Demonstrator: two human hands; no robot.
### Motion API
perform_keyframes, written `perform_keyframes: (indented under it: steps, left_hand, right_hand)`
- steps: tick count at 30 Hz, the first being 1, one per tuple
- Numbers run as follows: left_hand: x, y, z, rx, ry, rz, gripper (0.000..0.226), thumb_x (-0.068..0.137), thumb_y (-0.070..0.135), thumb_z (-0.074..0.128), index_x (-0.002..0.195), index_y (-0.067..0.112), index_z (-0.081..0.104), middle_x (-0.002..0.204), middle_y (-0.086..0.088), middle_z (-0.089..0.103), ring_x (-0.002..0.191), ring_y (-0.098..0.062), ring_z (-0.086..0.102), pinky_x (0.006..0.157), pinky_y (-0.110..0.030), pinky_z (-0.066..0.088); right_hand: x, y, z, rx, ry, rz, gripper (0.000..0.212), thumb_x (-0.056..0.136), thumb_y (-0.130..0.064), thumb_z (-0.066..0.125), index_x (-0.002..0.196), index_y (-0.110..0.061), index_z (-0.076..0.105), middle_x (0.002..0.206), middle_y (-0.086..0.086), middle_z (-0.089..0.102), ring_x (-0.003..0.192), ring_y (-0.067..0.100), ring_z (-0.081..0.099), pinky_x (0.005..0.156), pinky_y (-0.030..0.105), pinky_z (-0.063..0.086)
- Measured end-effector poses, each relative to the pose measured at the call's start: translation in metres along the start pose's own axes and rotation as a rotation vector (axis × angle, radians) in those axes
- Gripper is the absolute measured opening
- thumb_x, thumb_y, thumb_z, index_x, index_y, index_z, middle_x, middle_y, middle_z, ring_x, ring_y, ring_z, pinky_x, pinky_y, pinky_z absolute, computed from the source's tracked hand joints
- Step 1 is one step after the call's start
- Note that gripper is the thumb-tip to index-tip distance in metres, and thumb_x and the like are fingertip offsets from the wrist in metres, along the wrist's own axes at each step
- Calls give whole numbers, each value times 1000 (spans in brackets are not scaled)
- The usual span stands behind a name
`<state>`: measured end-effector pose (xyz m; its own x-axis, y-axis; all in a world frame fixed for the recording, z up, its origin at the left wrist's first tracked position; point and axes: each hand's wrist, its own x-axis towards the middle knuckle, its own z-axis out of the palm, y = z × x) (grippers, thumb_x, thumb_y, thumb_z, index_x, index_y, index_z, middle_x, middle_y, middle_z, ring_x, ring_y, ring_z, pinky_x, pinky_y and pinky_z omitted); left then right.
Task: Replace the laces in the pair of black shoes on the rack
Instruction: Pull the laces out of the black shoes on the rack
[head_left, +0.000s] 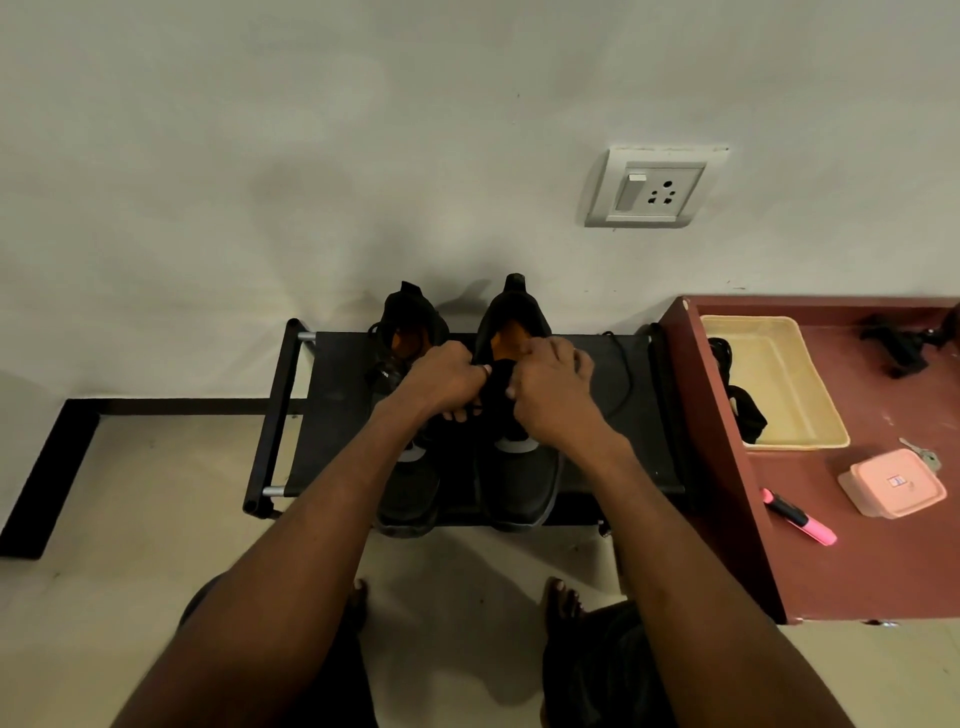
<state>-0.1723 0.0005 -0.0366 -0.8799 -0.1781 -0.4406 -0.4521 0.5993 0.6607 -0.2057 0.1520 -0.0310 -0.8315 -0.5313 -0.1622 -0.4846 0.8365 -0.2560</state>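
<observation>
Head cam is all I've got from here, and it's looking down at a low black rack (332, 415) against the wall with the pair of black shoes on top, toes pointing back at the person. Both hands are bunched over the tongue area of the right shoe (524, 483): the left hand (447, 382) has its fingers curled in, pinching something dark at the eyelets, and the right hand (550, 387) is curled the same way just beside it, gripping the tongue or the lace, honestly can't tell which since it's all black on black. The left shoe (408, 488) sits touching its mate, and there's a tangle of lace up near its collar, so I'd guess that one's either loosened or waiting. A loose black lace (621, 384) trails across the rack to the right of the shoes. Over on the reddish table (857, 571) there's a cream tray (795, 384) with what looks like black laces (748, 410) draped over its edge, maybe the replacements. My read: we're mid lacing work on the right shoe, whether pulling out or threading in I can't say. Next move needs a clean pinch on the lace tip and steady feeding through each eyelet, keeping the tongue flat
</observation>
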Motion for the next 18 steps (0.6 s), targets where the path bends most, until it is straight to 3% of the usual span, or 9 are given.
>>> perform_keyframes:
  steps: [5, 7, 8, 10, 14, 16, 18]
  left_hand:
    - [0, 0, -1, 8, -19, 6, 26, 103, 30, 48, 96, 9, 63, 73, -10, 74, 51, -18, 60, 58, -29, 52]
    - [0, 0, -1, 11, -16, 12, 25, 103, 29, 48, 96, 11, 63, 74, -9, 74, 49, -17, 58, 62, -31, 53]
    - [0, 0, -1, 10, -14, 11, 25, 103, 29, 48, 96, 11, 62, 74, -9, 74, 50, -18, 58, 62, -32, 53]
    - [1, 0, 0, 15, -9, 7, 25, 103, 29, 48, 94, 11, 62, 72, -9, 74, 51, -18, 58, 63, -32, 54]
    - [0, 1, 0, 22, 14, 10, 28, 102, 29, 49, 91, 9, 65, 69, -7, 73, 49, -17, 60, 57, -29, 52]
    - [-2, 2, 0, 33, 19, 10, 30, 101, 30, 49, 88, 9, 67, 68, -6, 73, 48, -16, 60, 54, -27, 50]
    - [-2, 3, -1, 36, 23, 3, 31, 101, 30, 49, 88, 9, 67, 69, -6, 73, 48, -16, 61, 53, -27, 49]
  right_hand:
    - [2, 27, -28, 538, 660, 568, 15, 94, -4, 57, 108, -6, 63, 128, 12, 49, 116, 26, 51, 101, 36, 43]
    - [2, 35, -31, 703, 715, 703, 17, 94, -3, 56, 109, -5, 61, 129, 14, 48, 116, 29, 52, 101, 36, 44]
    - [2, 35, -31, 656, 692, 701, 21, 93, -2, 56, 113, -6, 60, 132, 15, 46, 120, 31, 50, 103, 39, 42]
    - [0, 29, -28, 450, 609, 519, 36, 92, -4, 59, 127, -10, 55, 148, 16, 36, 138, 34, 33, 112, 45, 31]
    - [0, 5, -7, 113, 150, -4, 42, 93, -16, 58, 134, -22, 56, 164, 7, 13, 151, 29, 3, 120, 50, 5]
    - [1, 0, 7, -70, -43, -95, 37, 96, -24, 56, 133, -22, 59, 165, 7, 11, 151, 30, 1, 119, 51, 2]
    - [2, 1, 12, -117, -86, -105, 30, 97, -27, 55, 125, -21, 65, 161, 7, 21, 149, 29, 7, 118, 51, 3]
